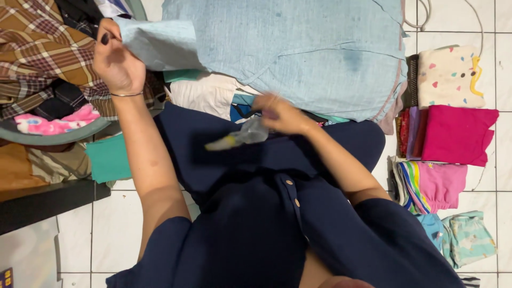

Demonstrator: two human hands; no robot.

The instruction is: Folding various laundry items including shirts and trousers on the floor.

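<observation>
Left hand (116, 63) pinches corner of blue shirt (314, 50); right hand (281, 113), blurred, fingers closed on crumpled grey wrapper (241, 136) over lap. Folded clothes (453, 130) stacked right.

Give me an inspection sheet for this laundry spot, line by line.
Surface: white tiled floor.
Job's things: light blue garment spread out, one corner lifted.
Clutter: plaid cloth piled in a basket at one side; folded clothes stacked at the other.
Hands: left hand pinches the garment's corner; right hand, blurred, holds a small greyish item.
Cables: white cord on the tiles.
Surroundings: dark ledge.
</observation>
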